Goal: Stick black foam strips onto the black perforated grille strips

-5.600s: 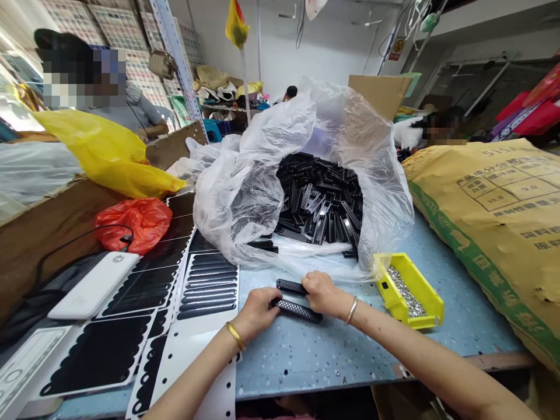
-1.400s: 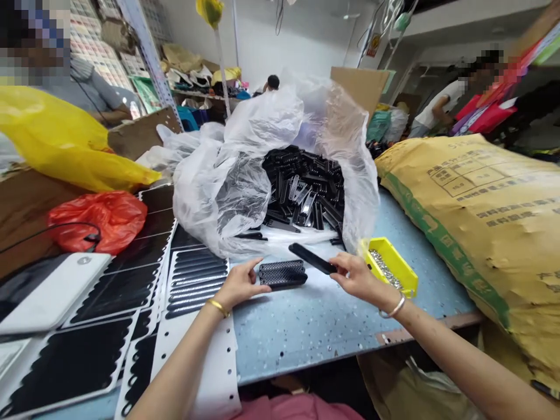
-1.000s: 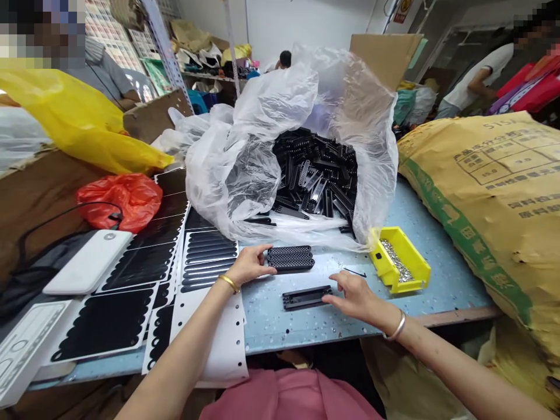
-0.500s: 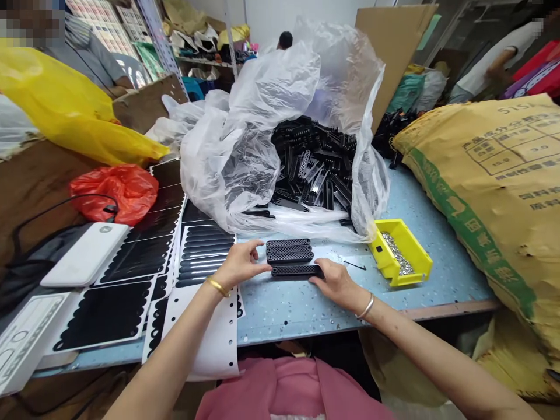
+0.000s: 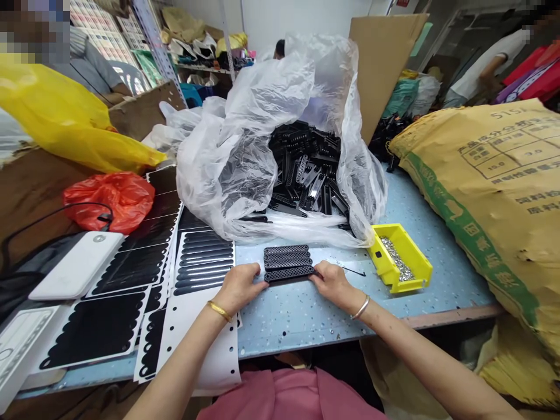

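Several black bars with a diamond-patterned top lie side by side on the blue table, the front bar (image 5: 289,273) nearest me. My left hand (image 5: 238,287) is at its left end, thumb tip against the front corner and fingers curled beside it. At the other end, my right hand (image 5: 336,284) pinches the bar between thumb and fingers. Behind the front bar, the other patterned bars (image 5: 286,255) lie parallel and close against it. Further back, a clear plastic bag (image 5: 245,181) gapes towards me, with a heap of black parts (image 5: 301,169) inside.
Right of my hand stands a yellow bin (image 5: 405,286) of small metal pieces, near a thin black hex key (image 5: 353,272). Sheets of black stickers (image 5: 203,256) and a white power bank (image 5: 76,265) lie left. A large printed sack (image 5: 485,192) fills the right side. Other people are behind.
The front bar has moved back and left against the others. My left hand has closed in from beside the bars to the front bar's left end; my right hand still grips the right end.
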### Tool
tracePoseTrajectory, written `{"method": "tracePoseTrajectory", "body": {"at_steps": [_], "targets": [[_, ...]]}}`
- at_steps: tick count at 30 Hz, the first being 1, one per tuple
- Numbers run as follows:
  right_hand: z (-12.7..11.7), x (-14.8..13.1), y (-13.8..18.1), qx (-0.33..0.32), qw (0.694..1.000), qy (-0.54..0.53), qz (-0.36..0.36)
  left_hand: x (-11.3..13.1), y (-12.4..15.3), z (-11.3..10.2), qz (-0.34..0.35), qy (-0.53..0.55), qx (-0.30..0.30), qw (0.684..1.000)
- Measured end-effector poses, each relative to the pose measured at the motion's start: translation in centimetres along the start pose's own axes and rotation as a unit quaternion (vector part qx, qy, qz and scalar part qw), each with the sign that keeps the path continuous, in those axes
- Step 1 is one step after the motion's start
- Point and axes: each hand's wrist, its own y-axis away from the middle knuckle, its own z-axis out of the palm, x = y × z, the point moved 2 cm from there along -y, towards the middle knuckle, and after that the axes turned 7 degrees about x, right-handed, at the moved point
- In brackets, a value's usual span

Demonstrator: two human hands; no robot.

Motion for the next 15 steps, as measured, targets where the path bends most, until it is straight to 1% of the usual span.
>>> {"method": "tracePoseTrajectory", "body": {"at_steps": [3, 4, 6, 8, 10, 11, 12, 15], "targets": [[-1.3, 0.2, -0.5, -0.011, 0.999, -0.035, -0.014, -0.4, -0.1, -0.2, -0.006, 0.022, 0.005, 1.0], [-2.0, 0.6, -0.9, 0.001, 0.999, -0.049, -0.015, -0.6, 0.0, -0.2, -0.008, 0.031, 0.006, 0.999], [-3.8, 1.6, -2.4, 0.048, 0.997, -0.061, -0.012, -0.9, 0.0, -0.2, -0.012, 0.053, 0.015, 0.998], [-5.5, 2.8, -5.1, 0.086, 0.995, -0.054, 0.001, -1.2, -0.1, -0.2, -0.02, 0.084, 0.032, 0.996], [-6.6, 4.4, -8.6, 0.099, 0.992, -0.033, 0.065, -1.3, -0.4, -0.2, -0.028, 0.117, 0.045, 0.992], [-6.8, 5.3, -10.4, 0.091, 0.99, -0.021, 0.11, -1.3, -0.6, -0.3, -0.031, 0.13, 0.045, 0.99], [-6.9, 6.0, -12.1, 0.089, 0.987, -0.012, 0.135, -1.2, -0.9, -0.3, -0.03, 0.138, 0.04, 0.989], [-6.4, 7.7, -16.0, 0.082, 0.98, -0.006, 0.179, -0.9, -1.4, -0.3, -0.022, 0.144, 0.023, 0.989]]}}
